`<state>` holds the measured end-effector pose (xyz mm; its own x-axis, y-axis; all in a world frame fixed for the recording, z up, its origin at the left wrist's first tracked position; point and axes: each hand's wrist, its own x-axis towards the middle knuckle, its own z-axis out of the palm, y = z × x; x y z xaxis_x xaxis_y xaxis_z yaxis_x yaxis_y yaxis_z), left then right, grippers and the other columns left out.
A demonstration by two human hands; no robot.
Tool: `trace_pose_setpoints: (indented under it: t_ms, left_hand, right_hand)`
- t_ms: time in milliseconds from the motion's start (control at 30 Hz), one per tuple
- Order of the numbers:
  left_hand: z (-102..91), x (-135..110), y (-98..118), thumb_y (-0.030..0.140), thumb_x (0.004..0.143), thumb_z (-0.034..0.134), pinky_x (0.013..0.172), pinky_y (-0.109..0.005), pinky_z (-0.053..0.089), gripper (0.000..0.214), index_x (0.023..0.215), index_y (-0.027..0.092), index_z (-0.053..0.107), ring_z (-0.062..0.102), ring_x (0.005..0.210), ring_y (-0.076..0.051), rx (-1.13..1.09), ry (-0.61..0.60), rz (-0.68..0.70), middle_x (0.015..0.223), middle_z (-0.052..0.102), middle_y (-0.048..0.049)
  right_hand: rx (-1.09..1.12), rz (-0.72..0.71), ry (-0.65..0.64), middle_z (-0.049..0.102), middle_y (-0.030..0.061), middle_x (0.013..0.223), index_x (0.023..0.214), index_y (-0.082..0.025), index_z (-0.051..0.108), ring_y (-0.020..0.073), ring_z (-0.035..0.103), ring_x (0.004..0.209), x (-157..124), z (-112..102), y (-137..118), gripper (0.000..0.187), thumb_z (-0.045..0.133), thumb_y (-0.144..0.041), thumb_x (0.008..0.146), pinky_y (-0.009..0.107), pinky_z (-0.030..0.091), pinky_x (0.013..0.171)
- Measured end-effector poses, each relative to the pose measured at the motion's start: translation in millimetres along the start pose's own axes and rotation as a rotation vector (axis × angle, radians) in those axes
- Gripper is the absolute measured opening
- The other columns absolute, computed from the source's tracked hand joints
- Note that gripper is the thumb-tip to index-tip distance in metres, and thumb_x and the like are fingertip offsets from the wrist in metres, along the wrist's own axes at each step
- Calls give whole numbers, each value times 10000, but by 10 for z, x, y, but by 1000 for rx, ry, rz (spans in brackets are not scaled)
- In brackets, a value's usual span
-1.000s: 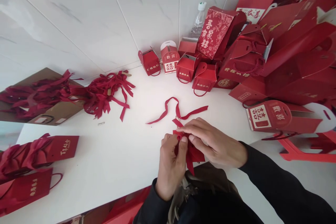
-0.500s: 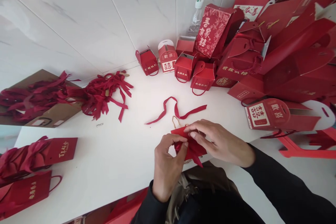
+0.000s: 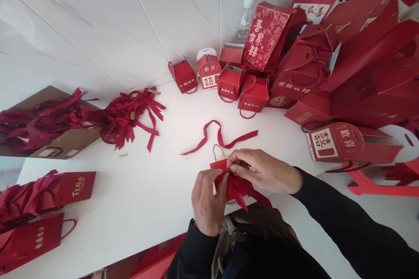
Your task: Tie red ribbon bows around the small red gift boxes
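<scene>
At the table's front edge sits a small red gift box (image 3: 216,164) with a twisted gold cord handle (image 3: 216,151), partly hidden under my hands. A dark red ribbon (image 3: 240,188) lies across its top, its tails hanging over the near side. My left hand (image 3: 207,198) is closed, thumb and fingers pinching the ribbon from the left. From the right, my right hand (image 3: 258,168) pinches the same ribbon close to the left fingertips. Whether a knot is formed there is hidden by the fingers. Just beyond the box, a loose red ribbon (image 3: 211,128) lies curved on the white table (image 3: 147,196).
Ribbons (image 3: 131,113) spill from a cardboard box (image 3: 81,141) at the left. Ribbon-tied red boxes (image 3: 65,189) stand at the lower left. Small red boxes (image 3: 253,96) line the tiled wall beside a clear bottle (image 3: 245,19). A large red box pile (image 3: 356,91) fills the right, above a red stool (image 3: 363,181).
My right hand has moved left and its fingers have closed on the ribbon near my left fingertips. A second ribbon tail now hangs out at the right, and the box has shifted slightly left.
</scene>
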<state>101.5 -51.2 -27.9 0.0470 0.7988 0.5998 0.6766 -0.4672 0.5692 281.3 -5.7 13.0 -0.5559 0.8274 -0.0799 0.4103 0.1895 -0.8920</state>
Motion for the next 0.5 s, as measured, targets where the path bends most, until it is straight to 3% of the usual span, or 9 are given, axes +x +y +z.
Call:
trace_pose_setpoints:
  t_ms: [167,333,500]
  left_hand:
    - [-66,-65,4,47,851,706,655,-229,514,178,894,185,602,592,696,-109,-41,-44,-37,756,625,4]
    - [-220,-181,20,121,916,637,629,-246,475,122,847,206,584,566,681,-122,-110,-234,-238,726,586,22]
    - [-241,-160,32,183,933,612,701,-270,499,61,905,216,569,592,798,-154,-146,-236,-349,853,598,-16]
  right_hand:
    - [-227,-114,190,586,58,901,966,-209,466,208,553,793,-70,42,92,138,351,-204,1042,350,467,749]
    - [-351,-71,360,540,59,851,926,-220,420,225,543,749,-163,78,277,158,316,-233,1044,368,472,697]
    - [-268,32,416,603,65,918,1009,-211,498,214,585,781,-208,103,230,126,388,-268,1033,355,501,721]
